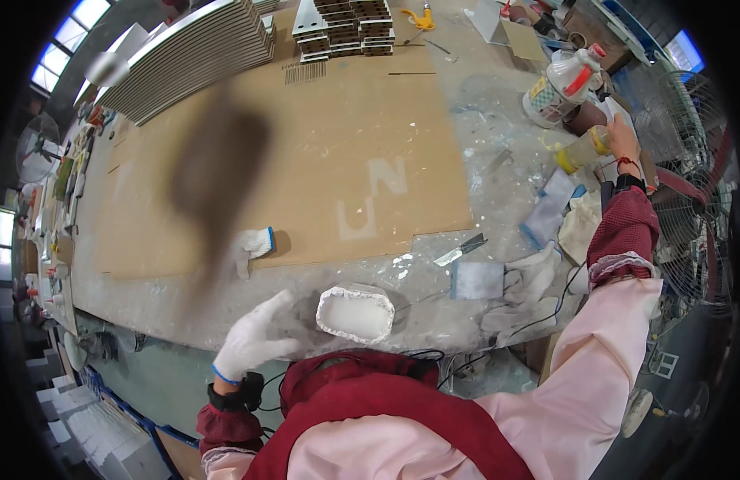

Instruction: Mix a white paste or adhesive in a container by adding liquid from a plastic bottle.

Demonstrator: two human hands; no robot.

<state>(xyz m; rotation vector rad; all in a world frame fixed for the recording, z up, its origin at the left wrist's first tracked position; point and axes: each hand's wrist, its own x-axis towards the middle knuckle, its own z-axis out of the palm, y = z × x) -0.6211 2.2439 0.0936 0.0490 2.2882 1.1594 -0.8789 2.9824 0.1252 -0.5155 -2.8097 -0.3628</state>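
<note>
My left hand, in a white knit glove with a blue cuff, is over the table's near edge. Its thumb and fingers are apart with nothing in them. Right of it stands a small tub, crusted white at the rim, holding a white substance. My bare right hand reaches to the far right, beside the top of a clear bottle with yellow at base and top. A white sheet-like thing lies by its fingertips; whether the fingers grip anything is hidden. A white glove lies on the cardboard.
A cardboard sheet covers much of the table. Panels and perforated pieces are stacked at the back. A utility knife, cloth pads and a jug sit rightward. A fan stands right; a blurred brown object hangs close.
</note>
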